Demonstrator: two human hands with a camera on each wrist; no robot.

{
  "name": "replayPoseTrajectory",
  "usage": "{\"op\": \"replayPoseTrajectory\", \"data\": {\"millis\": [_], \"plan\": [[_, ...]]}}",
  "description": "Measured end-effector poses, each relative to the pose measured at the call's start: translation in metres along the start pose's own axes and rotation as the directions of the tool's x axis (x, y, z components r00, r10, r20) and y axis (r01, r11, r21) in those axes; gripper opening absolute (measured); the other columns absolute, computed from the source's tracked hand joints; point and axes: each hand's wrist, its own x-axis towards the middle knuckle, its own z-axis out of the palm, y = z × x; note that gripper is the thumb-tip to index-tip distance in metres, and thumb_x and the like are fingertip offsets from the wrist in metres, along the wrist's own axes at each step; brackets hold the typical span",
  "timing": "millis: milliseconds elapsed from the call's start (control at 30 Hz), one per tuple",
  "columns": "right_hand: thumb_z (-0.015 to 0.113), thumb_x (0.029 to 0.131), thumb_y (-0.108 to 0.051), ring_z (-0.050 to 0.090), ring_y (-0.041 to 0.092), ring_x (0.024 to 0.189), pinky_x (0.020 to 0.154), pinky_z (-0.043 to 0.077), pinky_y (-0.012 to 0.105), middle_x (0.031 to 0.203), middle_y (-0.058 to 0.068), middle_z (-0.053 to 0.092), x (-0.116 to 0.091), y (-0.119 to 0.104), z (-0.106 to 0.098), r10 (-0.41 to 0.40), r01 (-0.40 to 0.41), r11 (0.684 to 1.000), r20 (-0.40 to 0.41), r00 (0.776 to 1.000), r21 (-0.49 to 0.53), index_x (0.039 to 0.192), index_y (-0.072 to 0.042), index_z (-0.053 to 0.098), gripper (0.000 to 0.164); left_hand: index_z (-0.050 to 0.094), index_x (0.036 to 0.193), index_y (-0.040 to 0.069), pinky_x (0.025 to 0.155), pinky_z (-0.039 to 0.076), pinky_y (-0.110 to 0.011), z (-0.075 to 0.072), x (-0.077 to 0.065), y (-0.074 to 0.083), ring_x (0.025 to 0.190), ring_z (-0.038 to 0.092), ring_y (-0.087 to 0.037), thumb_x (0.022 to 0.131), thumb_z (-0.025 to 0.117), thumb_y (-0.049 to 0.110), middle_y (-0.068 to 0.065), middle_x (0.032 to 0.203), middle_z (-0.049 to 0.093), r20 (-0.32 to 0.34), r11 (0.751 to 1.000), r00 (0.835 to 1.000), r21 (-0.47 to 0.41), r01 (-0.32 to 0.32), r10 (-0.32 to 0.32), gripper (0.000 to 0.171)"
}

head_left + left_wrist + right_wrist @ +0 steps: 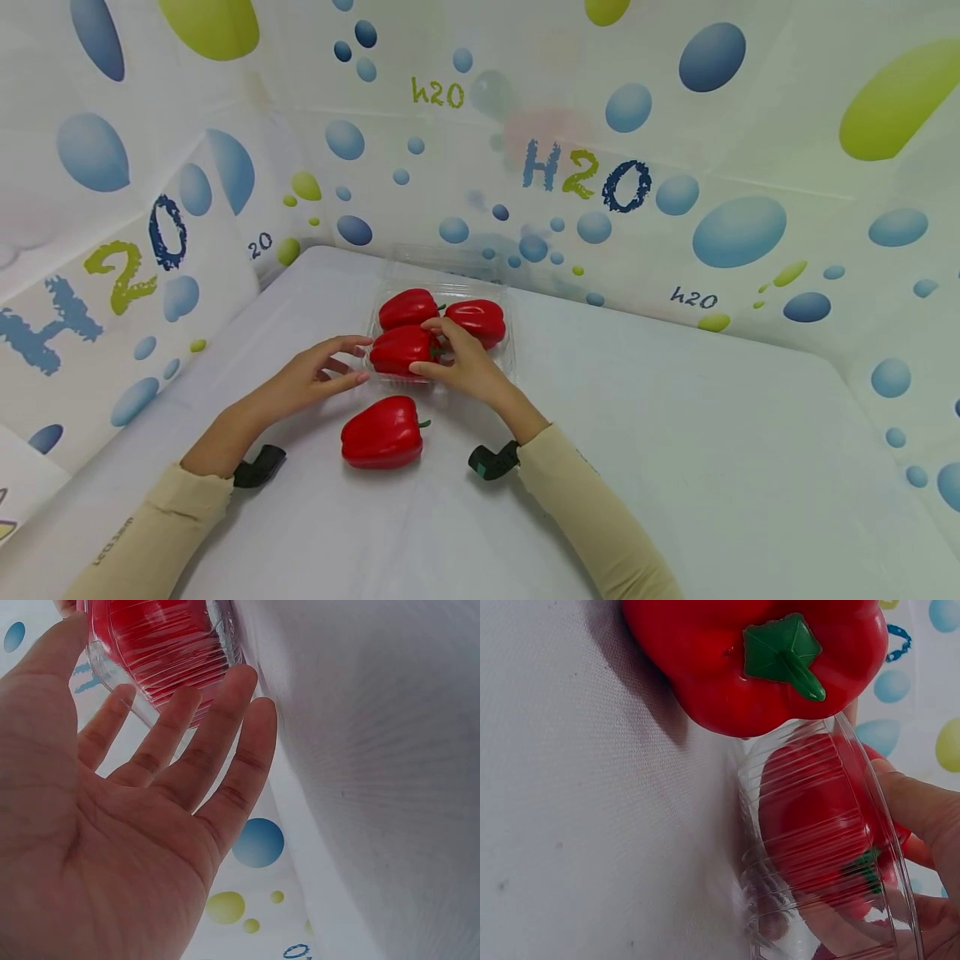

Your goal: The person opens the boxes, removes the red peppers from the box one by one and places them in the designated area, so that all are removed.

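Three red bell peppers sit in a clear plastic clamshell box. My right hand reaches in from the right and grips the front bell pepper around its green stem end. In the right wrist view, the thumb lies on this pepper above the box rim, and more fingers show through the clear wall. My left hand is beside the box's left edge with nothing in it. Its fingers are spread and loosely bent in the left wrist view. Nearer me, a fourth pepper lies on its side on the table.
Behind the front pepper are a back-left pepper and a back-right pepper. The box's clear lid stands raised at the back. A white cloth covers the table, and printed sheets hang behind and at the left.
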Motion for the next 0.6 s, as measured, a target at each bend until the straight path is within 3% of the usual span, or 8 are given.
{"op": "replayPoseTrajectory", "data": {"millis": [300,600], "plan": [[0.077,0.085,-0.021,0.054,0.027,0.122,0.091,0.054,0.035,0.138,0.01,0.052,0.0006,-0.0001,0.0004,-0.01,0.01,1.0,0.001,1.0,0.005,0.138,-0.009,0.045,0.063,0.04,0.146,0.013,0.081,0.058,-0.042,-0.0002,-0.001,0.0019,0.11,0.059,-0.038,0.093,0.067,0.024,-0.022,0.134,0.051,-0.005,1.0,1.0,-0.015,0.016,-0.016,0.06],[0.074,0.088,-0.021,0.053,0.029,0.125,0.092,0.053,0.036,0.139,0.012,0.051,0.0011,0.0008,-0.0026,-0.014,0.014,1.0,0.013,1.0,0.02,0.139,-0.008,0.043,0.061,0.04,0.146,0.012,0.084,0.057,-0.045,0.0001,0.0007,-0.0002,0.11,0.06,-0.036,0.093,0.066,0.022,-0.022,0.132,0.053,-0.005,1.0,1.0,-0.003,-0.012,0.012,0.06]]}}
